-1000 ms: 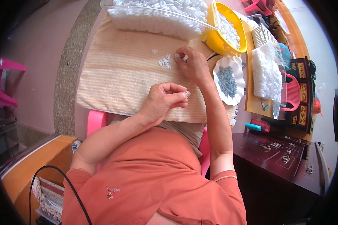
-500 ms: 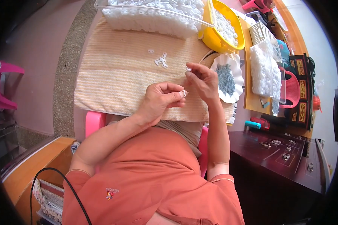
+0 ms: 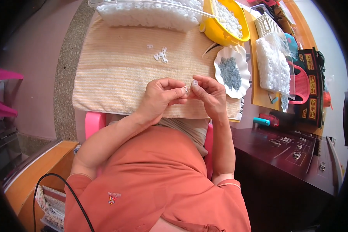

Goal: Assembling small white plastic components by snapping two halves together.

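Over the near part of a striped cloth point(image 3: 116, 77), my two hands meet almost fingertip to fingertip. My left hand point(image 3: 162, 94) pinches a small white plastic piece with holes point(image 3: 186, 89) between thumb and forefinger. In my right hand point(image 3: 208, 94) a small rounded white plastic piece point(image 3: 195, 83) is held between thumb and forefinger, close beside the left one. Several loose white pieces with holes point(image 3: 161, 55) lie on the cloth beyond my hands. To the right stands a white wavy-rimmed dish point(image 3: 241, 65) with a heap of small grey parts point(image 3: 230, 73).
A clear bin point(image 3: 150, 17) full of white pieces stands at the far edge. Beside it are a yellow basin point(image 3: 216, 33) of white pieces and a dark curved strip point(image 3: 210, 49). Farther right is another clear box point(image 3: 274, 65). A dark cabinet point(image 3: 266, 162) stands at lower right.
My right hand has moved down and toward my left, bringing its white piece next to the left hand's piece. The whole view has shifted slightly.
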Available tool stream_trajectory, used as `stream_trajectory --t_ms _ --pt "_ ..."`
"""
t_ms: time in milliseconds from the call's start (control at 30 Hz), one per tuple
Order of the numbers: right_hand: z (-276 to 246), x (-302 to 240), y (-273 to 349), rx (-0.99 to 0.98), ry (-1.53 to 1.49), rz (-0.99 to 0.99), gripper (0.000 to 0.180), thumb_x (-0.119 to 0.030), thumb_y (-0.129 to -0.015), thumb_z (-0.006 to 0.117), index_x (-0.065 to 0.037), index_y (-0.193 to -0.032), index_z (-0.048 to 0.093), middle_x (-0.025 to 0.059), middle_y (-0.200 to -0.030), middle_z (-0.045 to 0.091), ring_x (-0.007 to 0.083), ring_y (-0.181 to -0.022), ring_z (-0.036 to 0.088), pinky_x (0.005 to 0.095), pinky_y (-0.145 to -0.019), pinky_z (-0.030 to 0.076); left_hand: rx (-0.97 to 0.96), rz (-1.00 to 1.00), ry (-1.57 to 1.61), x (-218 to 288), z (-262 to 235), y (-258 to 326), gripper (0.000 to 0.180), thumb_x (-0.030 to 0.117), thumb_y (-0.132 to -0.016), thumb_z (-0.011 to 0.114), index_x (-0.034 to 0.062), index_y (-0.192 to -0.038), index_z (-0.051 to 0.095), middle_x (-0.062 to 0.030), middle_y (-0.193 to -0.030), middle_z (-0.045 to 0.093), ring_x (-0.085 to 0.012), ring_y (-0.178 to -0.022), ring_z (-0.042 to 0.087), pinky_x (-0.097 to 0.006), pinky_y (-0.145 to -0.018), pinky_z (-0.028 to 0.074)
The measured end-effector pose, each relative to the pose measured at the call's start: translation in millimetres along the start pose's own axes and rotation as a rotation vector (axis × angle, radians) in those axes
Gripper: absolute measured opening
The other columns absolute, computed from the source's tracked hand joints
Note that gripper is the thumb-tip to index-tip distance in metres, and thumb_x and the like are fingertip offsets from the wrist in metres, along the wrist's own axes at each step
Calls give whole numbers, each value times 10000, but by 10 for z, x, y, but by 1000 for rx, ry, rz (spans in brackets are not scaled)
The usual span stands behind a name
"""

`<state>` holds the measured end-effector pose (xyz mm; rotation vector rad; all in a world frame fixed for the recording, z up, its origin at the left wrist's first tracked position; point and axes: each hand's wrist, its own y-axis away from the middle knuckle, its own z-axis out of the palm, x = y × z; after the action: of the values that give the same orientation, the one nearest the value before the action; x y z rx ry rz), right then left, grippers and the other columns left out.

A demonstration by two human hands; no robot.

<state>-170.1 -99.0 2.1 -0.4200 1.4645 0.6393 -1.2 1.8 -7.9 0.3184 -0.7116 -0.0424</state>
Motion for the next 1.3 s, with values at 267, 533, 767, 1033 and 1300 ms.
stream_trajectory --t_ms 267,533,767,1033,1300 --pt "28 18 75 -49 -75 9 308 6 -877 644 44 -1176 580 103 -956 672 152 -833 666 276 -739 577 4 -20 -7 -15 -7 -2 130 32 -879 633 -13 -1001 629 -89 -919 673 -138 -793 655 -267 -731 571" --pt "7 5 98 -61 -83 31 298 -2 -867 661 50 -1150 583 101 -946 682 145 -839 667 252 -733 551 0 -21 -22 -32 -12 -1 153 26 -878 630 -38 -1016 615 -112 -930 671 -149 -809 657 -270 -733 571" --pt "-23 40 118 -68 -90 16 299 -1 -863 664 61 -1147 592 114 -966 685 159 -838 670 259 -754 550 -4 -27 -34 -43 -15 2 137 23 -877 631 -30 -1003 624 -105 -917 672 -144 -805 658 -271 -729 573" --pt "-46 75 127 -86 -100 13 308 2 -862 663 62 -1156 592 122 -980 684 172 -874 672 276 -778 559 -2 -23 -44 -43 1 8 132 21 -873 638 -29 -995 628 -103 -910 672 -142 -797 659 -267 -730 576" --pt "-48 88 135 -101 -91 16 318 16 -867 649 64 -1174 586 135 -992 683 187 -888 676 296 -804 561 4 -25 -67 -41 11 9 129 26 -871 649 -39 -980 627 -108 -896 673 -140 -779 658 -264 -720 574"
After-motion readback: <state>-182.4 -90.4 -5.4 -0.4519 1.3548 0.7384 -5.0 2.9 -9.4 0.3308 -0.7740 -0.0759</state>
